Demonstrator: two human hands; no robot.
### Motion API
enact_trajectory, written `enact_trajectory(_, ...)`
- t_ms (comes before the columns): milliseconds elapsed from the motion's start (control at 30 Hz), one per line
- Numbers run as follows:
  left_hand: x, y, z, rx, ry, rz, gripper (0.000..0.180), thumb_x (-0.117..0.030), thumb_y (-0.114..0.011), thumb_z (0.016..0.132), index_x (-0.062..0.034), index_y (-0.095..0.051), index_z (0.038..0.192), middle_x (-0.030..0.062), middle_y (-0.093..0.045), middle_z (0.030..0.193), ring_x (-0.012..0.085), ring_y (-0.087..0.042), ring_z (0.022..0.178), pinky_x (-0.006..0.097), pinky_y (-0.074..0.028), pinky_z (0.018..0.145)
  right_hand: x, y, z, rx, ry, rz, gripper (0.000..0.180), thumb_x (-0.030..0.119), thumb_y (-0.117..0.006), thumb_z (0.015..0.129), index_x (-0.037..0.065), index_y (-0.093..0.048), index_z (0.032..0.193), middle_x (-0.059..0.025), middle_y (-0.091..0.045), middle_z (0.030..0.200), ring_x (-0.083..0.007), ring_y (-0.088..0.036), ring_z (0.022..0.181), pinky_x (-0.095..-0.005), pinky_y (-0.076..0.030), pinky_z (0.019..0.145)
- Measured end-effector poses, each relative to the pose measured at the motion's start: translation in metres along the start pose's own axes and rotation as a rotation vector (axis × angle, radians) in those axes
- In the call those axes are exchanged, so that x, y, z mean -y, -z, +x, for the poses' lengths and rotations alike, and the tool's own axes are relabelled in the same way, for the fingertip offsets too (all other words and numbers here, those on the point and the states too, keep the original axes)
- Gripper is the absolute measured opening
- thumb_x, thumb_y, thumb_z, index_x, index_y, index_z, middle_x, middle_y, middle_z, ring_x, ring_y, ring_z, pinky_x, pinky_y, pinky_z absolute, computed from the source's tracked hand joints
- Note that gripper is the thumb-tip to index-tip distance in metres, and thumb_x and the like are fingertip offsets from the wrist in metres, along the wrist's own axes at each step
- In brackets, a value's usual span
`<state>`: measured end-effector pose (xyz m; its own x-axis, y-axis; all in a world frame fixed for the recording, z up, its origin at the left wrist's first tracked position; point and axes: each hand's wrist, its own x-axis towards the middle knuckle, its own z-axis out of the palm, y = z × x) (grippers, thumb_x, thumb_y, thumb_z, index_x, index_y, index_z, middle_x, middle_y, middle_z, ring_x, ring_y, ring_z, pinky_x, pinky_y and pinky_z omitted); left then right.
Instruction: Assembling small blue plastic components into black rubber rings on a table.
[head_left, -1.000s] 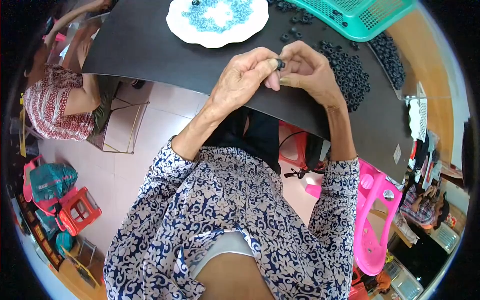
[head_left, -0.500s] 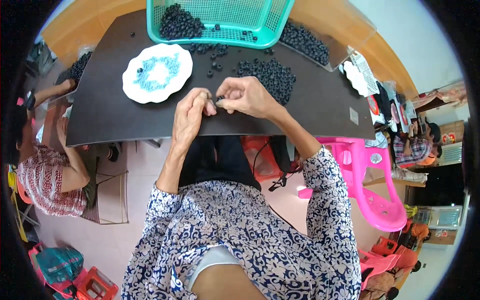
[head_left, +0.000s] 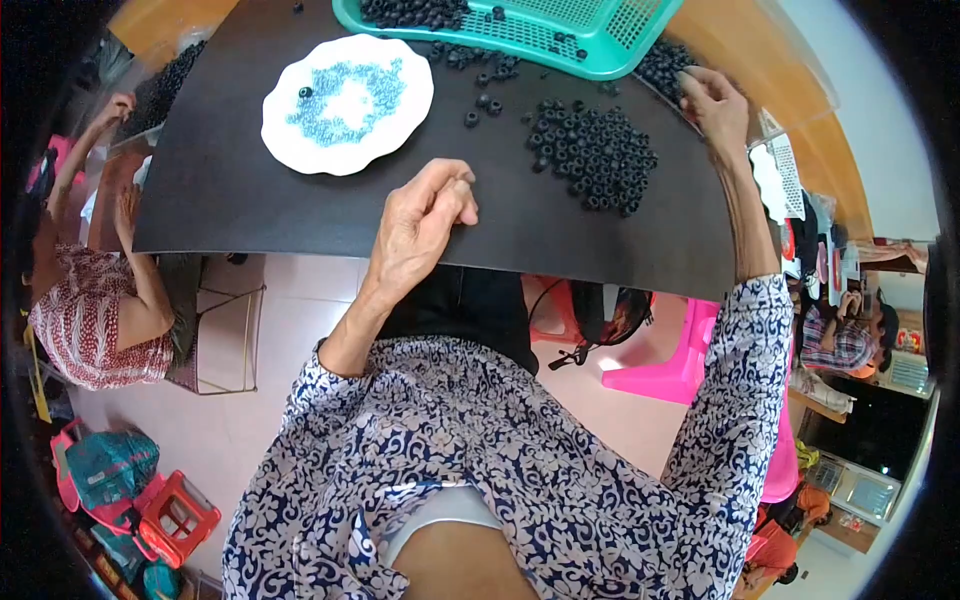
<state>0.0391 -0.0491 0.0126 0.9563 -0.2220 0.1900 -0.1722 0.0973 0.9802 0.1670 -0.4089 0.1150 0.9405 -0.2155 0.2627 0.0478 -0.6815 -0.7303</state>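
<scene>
My left hand [head_left: 425, 222] hovers over the near side of the dark table, fingers curled together; whatever it may hold is hidden. At the right back, my right hand [head_left: 718, 108] reaches over a clear tray of black beads [head_left: 662, 68], its fingers bent in a pinch; I cannot make out what lies between them. Left of centre stands a white scallop-edged plate [head_left: 290, 150] with small pale-blue translucent pieces [head_left: 378, 92] and one black bead [head_left: 305, 92] on it. A pile of round black beads with holes [head_left: 592, 150] lies between my hands.
A green plastic basket [head_left: 607, 65] holding black beads stands at the back of the table [head_left: 230, 200]. Loose beads [head_left: 472, 119] lie before it. At the left, another person [head_left: 100, 310] reaches to more black beads. A pink plastic chair [head_left: 665, 365] stands right of my lap.
My right hand has left my left hand and moved right and away to the clear tray. The left hand stays curled near the table's front. The view has shifted.
</scene>
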Motion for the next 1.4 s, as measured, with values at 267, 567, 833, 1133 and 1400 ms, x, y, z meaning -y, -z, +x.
enact_trajectory(267,0.002,-0.001,-0.003,0.0,0.02,-0.034,0.015,-0.007,-0.046,0.095,0.003,-0.055,0.101,0.004,-0.058,0.071,0.0093,-0.056,0.069,0.023,-0.046,0.066,0.029,-0.075,-0.04,0.352,0.18,-0.028,0.019,0.016,-0.066,0.088,0.001,-0.068,0.099,0.0024,-0.06,0.073,-0.0046,-0.053,0.064,-0.0204,-0.044,0.059)
enact_trajectory(567,-0.001,0.001,-0.005,0.042,0.046,-0.021,0.017,-0.01,-0.046,0.098,0.0041,-0.055,0.103,0.0056,-0.059,0.08,0.0094,-0.057,0.073,0.023,-0.047,0.071,0.051,-0.118,-0.05,0.515,0.752,-0.339,0.025,0.006,-0.068,0.075,-0.001,-0.066,0.099,-0.01,-0.066,0.075,-0.0199,-0.062,0.066,-0.0318,-0.05,0.065)
enact_trajectory(833,0.001,0.001,-0.002,0.027,0.033,-0.013,0.015,-0.006,-0.047,0.095,0.0033,-0.055,0.103,0.0044,-0.056,0.072,0.0099,-0.056,0.07,0.024,-0.046,0.065,0.053,-0.121,-0.057,0.575,0.618,-0.194,0.015,0.008,-0.066,0.08,0.0,-0.068,0.093,-0.0074,-0.063,0.072,-0.0136,-0.057,0.062,-0.0271,-0.046,0.06)
enact_trajectory(1133,0.003,0.003,-0.004,0.038,0.009,-0.01,0.016,-0.009,-0.047,0.096,0.0026,-0.056,0.102,0.005,-0.061,0.075,0.0096,-0.058,0.071,0.025,-0.048,0.069,0.039,-0.108,-0.029,0.411,0.59,-0.348,0.025,0.016,-0.067,0.08,0.002,-0.069,0.1,-0.0065,-0.06,0.067,-0.0134,-0.057,0.061,-0.0293,-0.047,0.06)
enact_trajectory(1400,0.003,0.001,-0.003,0.016,0.008,-0.025,0.017,-0.007,-0.046,0.094,0.0041,-0.055,0.104,0.0048,-0.057,0.072,0.0101,-0.056,0.07,0.025,-0.046,0.065,0.046,-0.118,-0.04,0.477,0.623,-0.407,0.029,0.009,-0.068,0.073,0.001,-0.067,0.101,-0.0094,-0.064,0.078,-0.0204,-0.06,0.069,-0.0334,-0.049,0.065)
